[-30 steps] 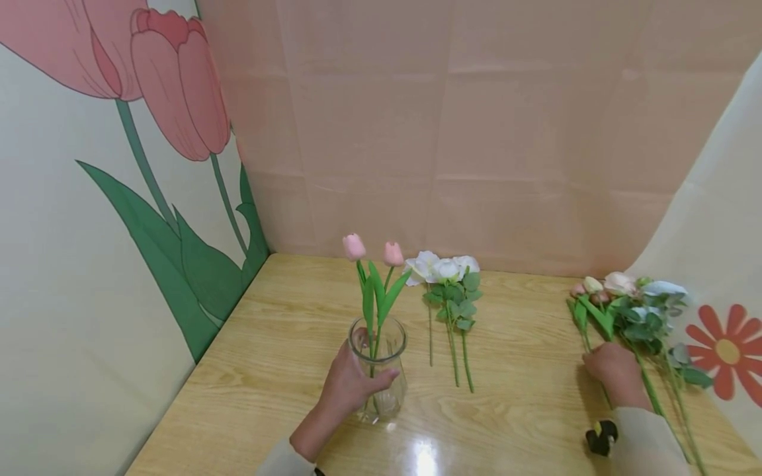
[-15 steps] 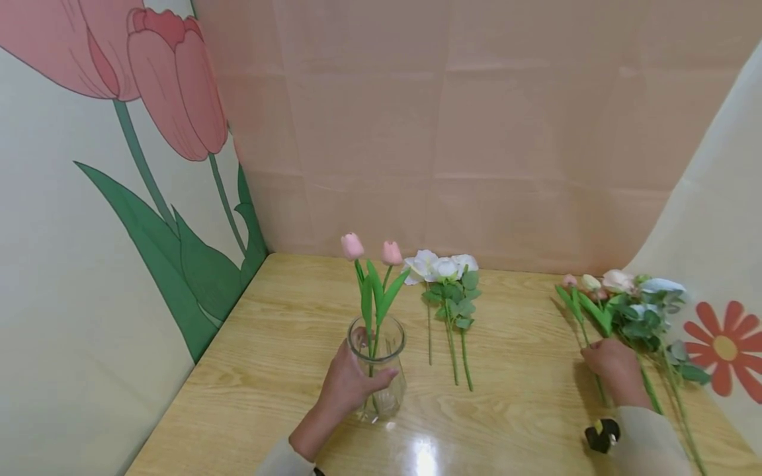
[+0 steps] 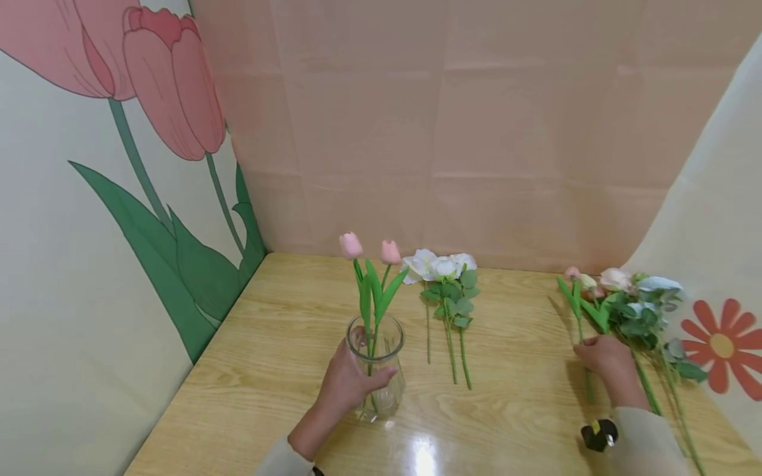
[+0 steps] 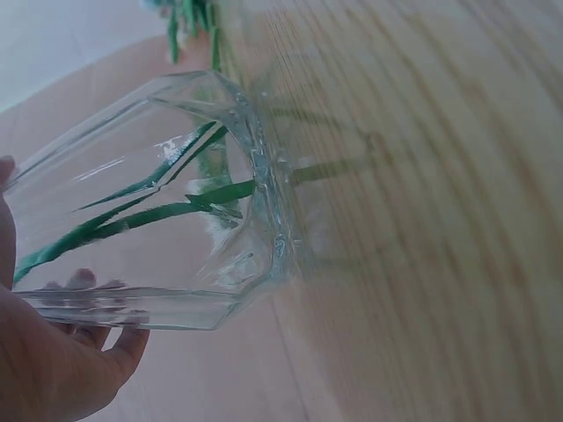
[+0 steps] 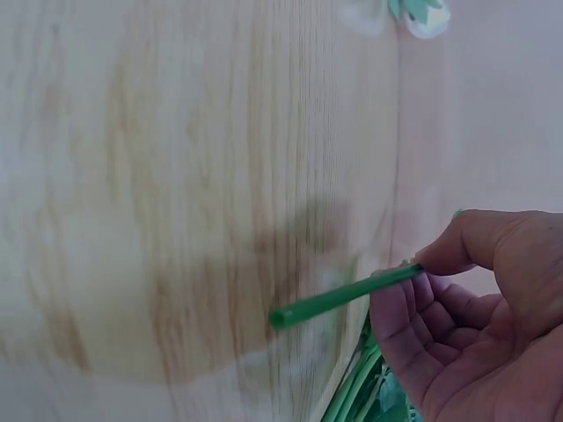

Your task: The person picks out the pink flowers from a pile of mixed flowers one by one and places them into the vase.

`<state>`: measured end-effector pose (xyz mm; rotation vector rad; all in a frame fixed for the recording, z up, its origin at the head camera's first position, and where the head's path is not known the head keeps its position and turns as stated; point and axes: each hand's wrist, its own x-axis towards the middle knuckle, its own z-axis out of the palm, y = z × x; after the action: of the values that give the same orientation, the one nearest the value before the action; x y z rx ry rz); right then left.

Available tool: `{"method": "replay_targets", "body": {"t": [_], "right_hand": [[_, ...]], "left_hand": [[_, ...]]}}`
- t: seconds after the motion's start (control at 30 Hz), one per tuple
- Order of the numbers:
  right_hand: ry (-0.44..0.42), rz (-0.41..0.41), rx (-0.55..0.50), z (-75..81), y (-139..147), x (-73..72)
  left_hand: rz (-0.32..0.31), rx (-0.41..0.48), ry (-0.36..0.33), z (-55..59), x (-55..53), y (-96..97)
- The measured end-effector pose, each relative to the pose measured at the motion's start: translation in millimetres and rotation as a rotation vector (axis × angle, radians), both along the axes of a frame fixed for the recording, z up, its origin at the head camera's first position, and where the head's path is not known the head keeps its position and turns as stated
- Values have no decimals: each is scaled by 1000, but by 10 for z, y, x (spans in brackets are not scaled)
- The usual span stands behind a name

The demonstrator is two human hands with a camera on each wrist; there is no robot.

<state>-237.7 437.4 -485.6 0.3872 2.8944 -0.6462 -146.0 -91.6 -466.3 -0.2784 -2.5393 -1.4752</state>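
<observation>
A clear glass vase (image 3: 389, 387) stands on the table, and two pink tulips (image 3: 351, 246) rise from its mouth. My left hand (image 3: 348, 380) grips the side of the vase, thumb across its front. In the left wrist view the green stems (image 4: 158, 211) show through the glass, reaching toward its base. At the right, my right hand (image 3: 607, 363) pinches the stem of another pink tulip (image 3: 573, 272) between thumb and fingers. The right wrist view shows the cut end of this stem (image 5: 325, 303) pointing out from the fingertips over the table.
Several white flowers with green leaves (image 3: 452, 291) lie behind and right of the vase. A pile of mixed flowers (image 3: 645, 311) lies at the right, close beside my right hand. A pink backdrop (image 3: 446, 132) closes off the table's rear edge.
My right hand has drawn one pink tulip out to the left of the flower pile and tilted it more upright. The left hand and vase stay in place.
</observation>
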Motion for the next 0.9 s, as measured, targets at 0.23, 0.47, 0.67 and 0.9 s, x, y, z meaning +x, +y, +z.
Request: {"method": "replay_targets", "body": {"t": [0.23,0.47,0.67,0.9], "right_hand": [[31,1,-4,14,-114,23],[69,43,-8,88,-230,58],[93,53,-28,157,-331,48],[102,49,-67,235,-463,60]], "left_hand": [[-4,-1,-2,-3,0,-5],[-17,8,0,-7,-3,-7],[-20,5,7,-4,-2,-4],[-19,0,2,-12,-3,-7]]}}
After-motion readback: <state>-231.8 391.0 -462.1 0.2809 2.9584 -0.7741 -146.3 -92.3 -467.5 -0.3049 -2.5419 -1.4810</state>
